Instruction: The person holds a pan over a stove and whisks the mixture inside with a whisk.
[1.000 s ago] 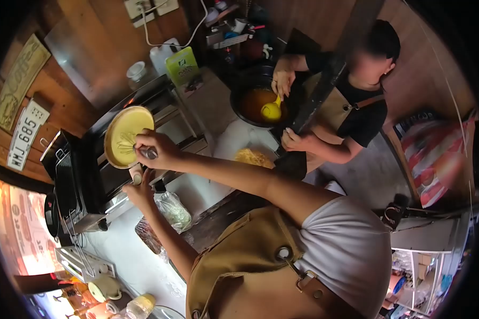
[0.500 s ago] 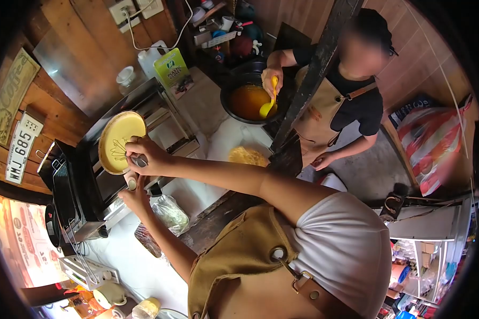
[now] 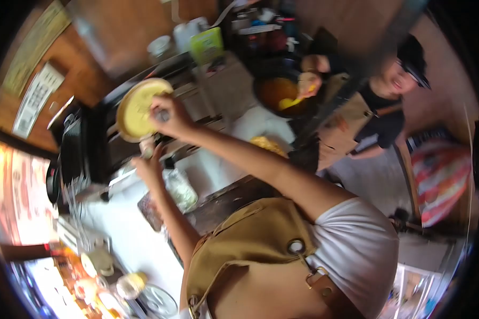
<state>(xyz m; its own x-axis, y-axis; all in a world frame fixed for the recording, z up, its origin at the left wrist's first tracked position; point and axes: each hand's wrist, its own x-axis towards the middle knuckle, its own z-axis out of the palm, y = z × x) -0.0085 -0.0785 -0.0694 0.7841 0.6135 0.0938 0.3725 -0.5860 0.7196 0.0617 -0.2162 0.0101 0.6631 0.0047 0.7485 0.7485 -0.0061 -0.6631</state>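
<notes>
A round pan (image 3: 119, 118) of smooth yellow mixture (image 3: 134, 106) is tilted toward me over the stove (image 3: 189, 101). My left hand (image 3: 150, 166) is wrapped round its handle (image 3: 147, 144), below the rim. Inside the pan, my right hand (image 3: 171, 115) grips a whisk by its metal handle (image 3: 163, 114); the wires dip into the mixture, blurred by motion. Close to my left forearm lies a clear plastic bag (image 3: 181, 189) with pale green contents.
Across the counter a co-worker's hand (image 3: 308, 85) holds a yellow ladle (image 3: 290, 102) in a dark wok (image 3: 261, 95) of orange-brown liquid. A dark post (image 3: 351, 87) slants between us. A green packet (image 3: 206, 45) stands behind the stove. Jars and a glass lid (image 3: 159, 301) sit at lower left.
The view has shifted, so most things appear farther right. Both my hands keep their hold on pan and whisk. The co-worker's head has turned, and a second hand now shows near the wok.
</notes>
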